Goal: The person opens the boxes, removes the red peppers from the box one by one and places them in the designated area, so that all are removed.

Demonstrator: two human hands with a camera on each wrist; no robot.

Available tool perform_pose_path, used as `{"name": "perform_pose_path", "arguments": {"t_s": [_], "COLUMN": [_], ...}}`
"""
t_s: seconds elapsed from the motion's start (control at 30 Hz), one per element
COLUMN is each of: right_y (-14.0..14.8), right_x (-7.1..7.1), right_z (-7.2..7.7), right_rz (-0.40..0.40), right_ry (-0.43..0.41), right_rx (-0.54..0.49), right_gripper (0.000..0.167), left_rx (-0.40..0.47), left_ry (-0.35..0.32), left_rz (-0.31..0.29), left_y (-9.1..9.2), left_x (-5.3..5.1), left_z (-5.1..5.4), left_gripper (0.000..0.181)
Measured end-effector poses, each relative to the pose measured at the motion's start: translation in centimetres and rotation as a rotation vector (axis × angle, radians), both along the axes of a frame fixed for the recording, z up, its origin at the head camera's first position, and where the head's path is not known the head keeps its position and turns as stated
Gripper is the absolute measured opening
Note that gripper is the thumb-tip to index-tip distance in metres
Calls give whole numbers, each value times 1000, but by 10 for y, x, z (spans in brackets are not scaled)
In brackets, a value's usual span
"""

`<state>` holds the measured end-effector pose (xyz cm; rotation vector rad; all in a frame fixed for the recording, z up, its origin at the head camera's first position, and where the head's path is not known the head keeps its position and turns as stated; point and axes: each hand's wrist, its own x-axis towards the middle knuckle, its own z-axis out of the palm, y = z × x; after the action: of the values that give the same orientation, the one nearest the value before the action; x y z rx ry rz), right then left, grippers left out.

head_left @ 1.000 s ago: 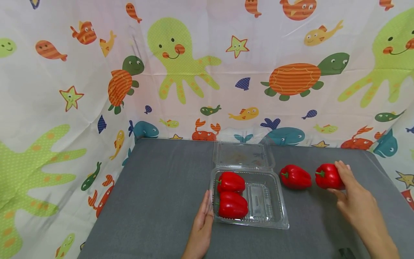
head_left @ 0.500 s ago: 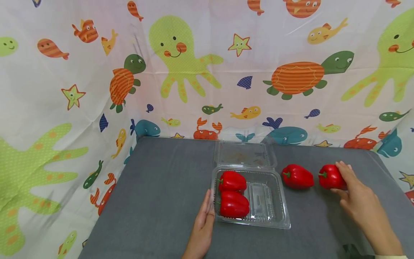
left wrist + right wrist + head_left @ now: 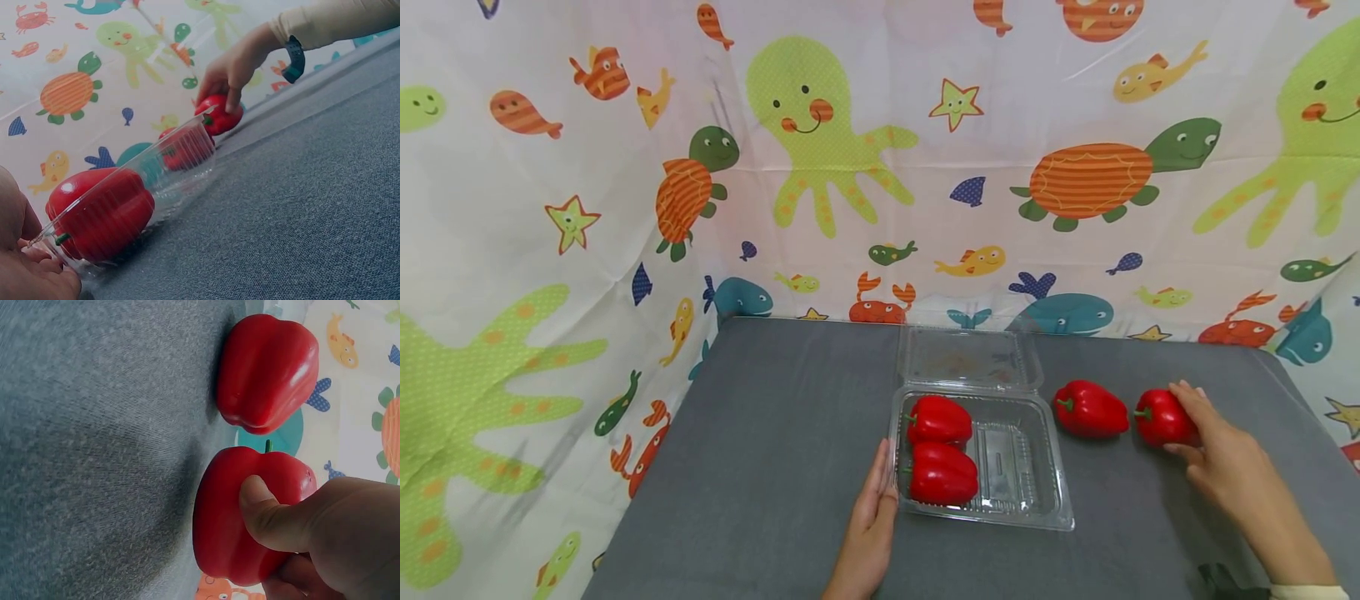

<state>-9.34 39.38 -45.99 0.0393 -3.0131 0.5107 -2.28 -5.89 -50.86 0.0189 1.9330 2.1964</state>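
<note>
Two red peppers (image 3: 943, 474) lie one in front of the other in the left half of a clear plastic container (image 3: 1022, 517). Against its left wall rests my left hand (image 3: 867, 533), fingers straight; the left wrist view shows its fingers (image 3: 47, 269) at the rim. My right hand (image 3: 1240, 475) grips a red pepper (image 3: 1163, 418) between thumb and fingers, the thumb lying across its side in the right wrist view (image 3: 231, 519). Just left of that pepper, another red pepper (image 3: 1090, 409) lies on the cloth, beside the container's right wall.
The container's clear lid (image 3: 966, 358) lies folded back toward the wall. Grey cloth (image 3: 760, 467) covers the table, with a patterned curtain (image 3: 955, 167) behind and at the left. A dark band (image 3: 294, 59) is on the right wrist.
Over the last half second, my right hand and its pepper have shifted slightly left and toward the front. My left hand stays at the container's wall.
</note>
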Motion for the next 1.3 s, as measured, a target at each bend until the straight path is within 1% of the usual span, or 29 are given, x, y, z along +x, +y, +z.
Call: {"name": "perform_pose_path", "arguments": {"t_s": [0.17,0.23,0.4,0.5,0.67,0.87,1.03,1.23,1.3], "right_y": [2,3,5,8,13,18,20,18,18], "right_x": [-1,-2,-4,-6,-8,-7,-7,-8,-8], "right_z": [-3,-4,-5,-5,-7,-8,-7,-3,-3], "right_rz": [5,7,22,44,81,84,93,78,78], "right_ry": [-11,-11,-16,-11,24,-5,7,-20,-16], "right_rx": [-1,-2,-10,-19,-22,-9,23,38,37], "right_gripper": [103,103,105,105,103,106,107,108,109], "left_rx": [-8,-7,9,16,8,16,21,24,24], "left_ry": [-37,-37,13,29,20,13,13,17,21], "left_rz": [4,3,-3,-4,2,2,2,0,1], "left_y": [-1,-1,-2,-2,-1,-1,-1,-1,-1], "left_x": [-1,-1,1,2,2,2,2,1,1], "left_z": [-1,-2,-1,0,2,0,0,1,1], "left_gripper": [65,65,63,63,63,64,64,64,64]}}
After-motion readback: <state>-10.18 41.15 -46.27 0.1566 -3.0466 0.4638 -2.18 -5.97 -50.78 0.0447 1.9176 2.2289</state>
